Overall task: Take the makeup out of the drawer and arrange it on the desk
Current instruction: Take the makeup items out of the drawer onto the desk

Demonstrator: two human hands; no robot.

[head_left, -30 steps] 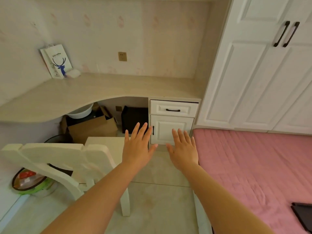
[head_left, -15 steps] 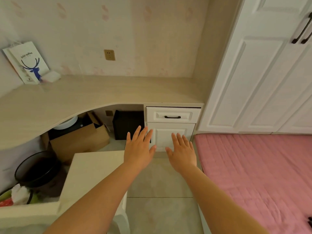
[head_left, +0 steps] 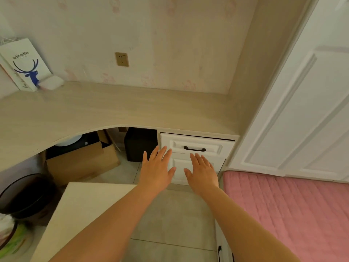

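Two hands reach forward with nothing in them, so the job looks barely begun. At far left a white paper bag with a blue deer leans against the wall at the back of the pale wood surface, out of the way of the bare stretch where the makeup would be arranged. Below it sit a black bin and a cardboard box, tucked under the surface. Next comes the left hand, its grip apart, fingers straight and spread, touching nothing. Just right of it the right hand is the same, flat and apart, held in front of the white cabinet. Above both is the drawer, closed, its dark handle near the right fingertips. No makeup shows; presumably it is inside the drawer. Farthest right lies a pink bed.
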